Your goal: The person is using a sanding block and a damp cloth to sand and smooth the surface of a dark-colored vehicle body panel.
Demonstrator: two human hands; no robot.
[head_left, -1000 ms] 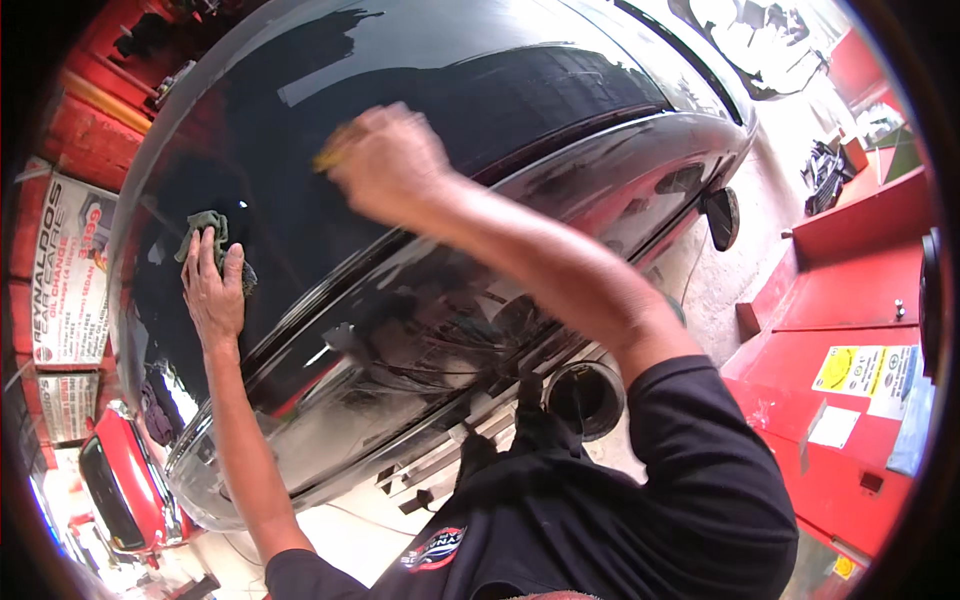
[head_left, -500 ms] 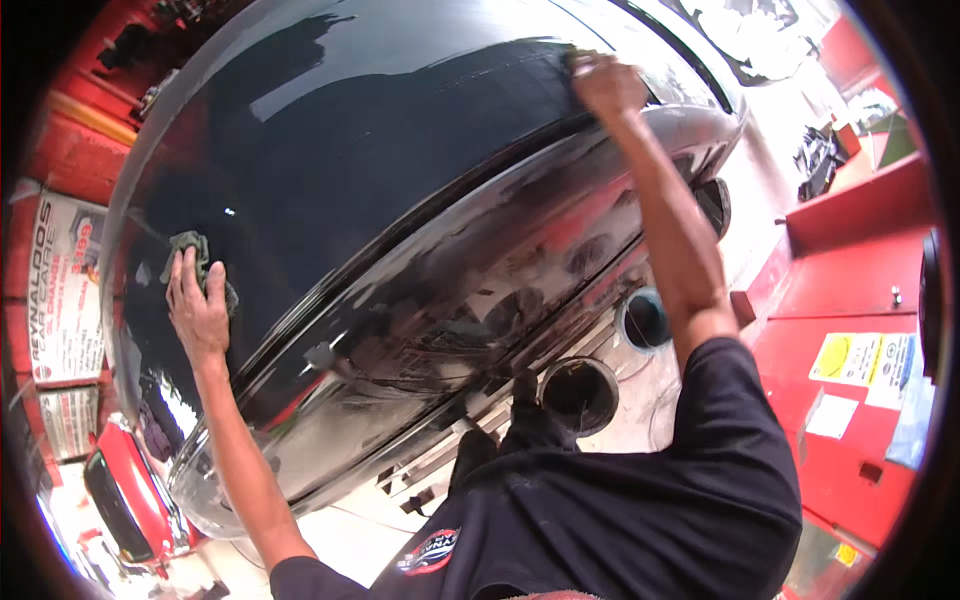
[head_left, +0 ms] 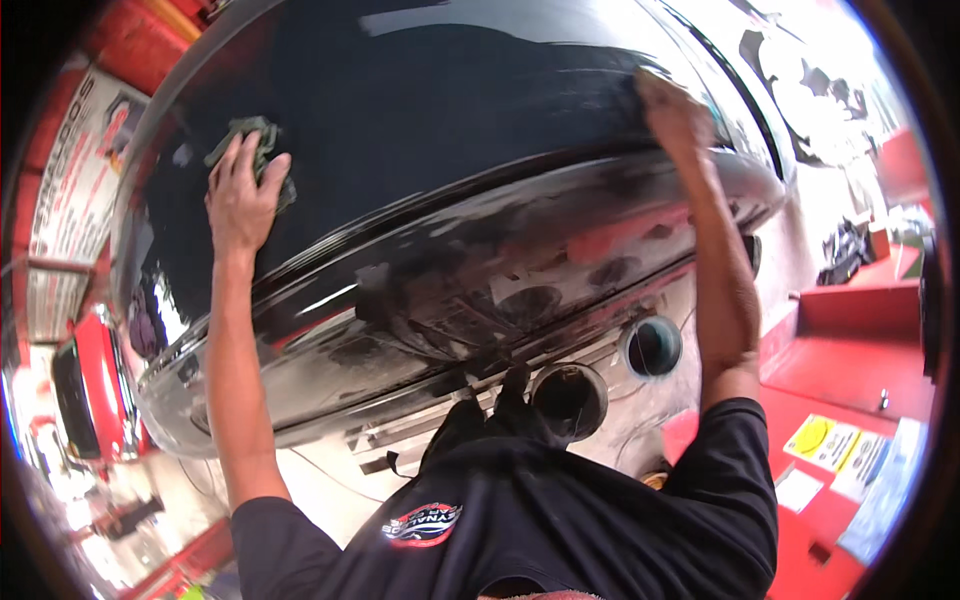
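A large glossy dark car body panel [head_left: 430, 110] curves across the view in front of me. On its left part, my left hand [head_left: 243, 195] presses a crumpled grey-green cloth [head_left: 247, 133] against the surface, fingers over it. Over at the panel's right part, my right hand [head_left: 680, 115] is bent down onto the surface with its fingers together, smeared by motion. Whatever lies under those fingers is hidden. Pale streaks mark the panel beside that hand. Below the panel's edge runs a dusty, smeared bumper [head_left: 470, 255].
Two round buckets, one dark [head_left: 570, 400] and one blue-rimmed [head_left: 652, 347], stand by my feet below the bumper. To the right is a red cabinet [head_left: 830, 350] with papers on it. A red vehicle [head_left: 100, 385] and a wall banner [head_left: 85, 165] are on the left.
My left hand has slid rightward along the panel with the cloth. My right hand has moved a little farther out and to the right. The whole view has shifted too.
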